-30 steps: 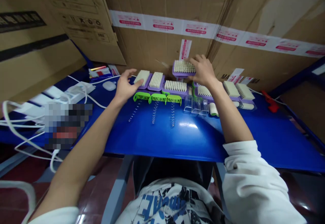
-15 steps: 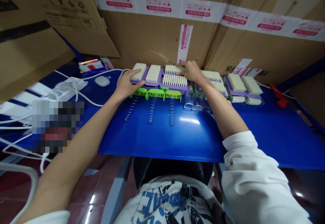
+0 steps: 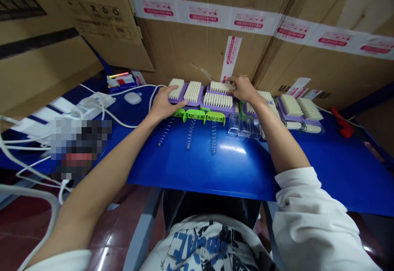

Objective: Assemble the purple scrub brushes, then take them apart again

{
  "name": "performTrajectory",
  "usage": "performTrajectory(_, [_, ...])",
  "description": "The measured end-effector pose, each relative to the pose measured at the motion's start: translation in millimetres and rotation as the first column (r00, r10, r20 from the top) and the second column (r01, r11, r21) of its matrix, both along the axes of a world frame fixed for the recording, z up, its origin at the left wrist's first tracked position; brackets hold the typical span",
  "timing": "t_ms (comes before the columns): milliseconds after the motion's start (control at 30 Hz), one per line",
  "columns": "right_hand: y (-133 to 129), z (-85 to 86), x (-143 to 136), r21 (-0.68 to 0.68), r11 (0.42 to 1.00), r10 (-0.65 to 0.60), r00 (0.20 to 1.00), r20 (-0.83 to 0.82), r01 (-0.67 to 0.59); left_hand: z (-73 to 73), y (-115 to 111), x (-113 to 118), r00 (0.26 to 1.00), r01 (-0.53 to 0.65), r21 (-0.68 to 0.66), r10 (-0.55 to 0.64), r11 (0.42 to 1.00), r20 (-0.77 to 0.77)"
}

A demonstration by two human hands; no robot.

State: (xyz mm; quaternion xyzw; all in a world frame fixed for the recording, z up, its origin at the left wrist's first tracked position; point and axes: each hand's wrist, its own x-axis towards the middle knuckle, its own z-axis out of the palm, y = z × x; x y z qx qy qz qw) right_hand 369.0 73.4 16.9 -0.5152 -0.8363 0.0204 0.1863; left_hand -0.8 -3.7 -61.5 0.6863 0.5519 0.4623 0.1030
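Observation:
Several purple brush heads with cream bristles stand in a row at the back of the blue table. My left hand (image 3: 165,103) has its thumb and fingers spread around the leftmost brush head (image 3: 176,89), touching it. My right hand (image 3: 243,87) reaches over the row, its fingertips at the rear middle brush head (image 3: 221,87), fingers apart. In front of the row lie green plastic parts (image 3: 195,116) and metal springs (image 3: 214,140). Clear plastic pieces (image 3: 244,126) rest below my right forearm, which hides part of the row.
Cardboard boxes (image 3: 191,45) rise behind the table (image 3: 197,176). At the left are white cables, a power strip (image 3: 103,100), a white mouse-like item (image 3: 133,97) and a small box (image 3: 121,81). A red object (image 3: 342,124) lies at the right.
The whole view has shifted, so the table items appear slightly further right. Against the brush heads, both hands keep nearly the same places; the rear middle brush head sits slightly differently.

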Motion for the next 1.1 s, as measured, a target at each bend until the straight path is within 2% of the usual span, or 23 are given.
performTrajectory(233, [2,-2.5,-3,0.013,0.997,0.07,0.997,-0.015,-0.07,-0.6,1,-1,1.0,-0.007,-0.001,0.007,1.0,0.005])
performTrajectory(533, [4,-5.1,3,-0.013,0.996,0.085,0.996,-0.002,-0.085,-0.7,2,-2,1.0,-0.013,0.002,0.013,1.0,-0.023])
performTrajectory(767, [-6,-4.2,-5,-0.017,0.999,0.046,0.999,0.004,-0.046,-0.2,0,1,1.0,-0.02,-0.004,0.02,1.0,0.002])
performTrajectory(867, [-17,4.0,-7,0.007,1.0,0.028,0.999,0.019,-0.028,0.9,-1,1,1.0,-0.027,-0.005,0.027,1.0,-0.013])
performTrajectory(967, [-32,21.9,-9,0.071,0.996,0.043,0.999,0.031,-0.045,2.8,-3,0,0.997,-0.035,-0.027,0.033,0.999,-0.07])
performTrajectory(1033, [-42,33.2,-13,0.003,0.992,0.125,0.99,0.06,-0.125,3.7,-4,0,0.994,-0.041,-0.039,0.037,0.998,-0.107])
performTrajectory(1100, [-52,39.2,-20,-0.151,0.97,0.21,0.97,0.124,-0.191,3.6,-4,-1,0.991,-0.048,-0.047,0.042,0.998,-0.125])
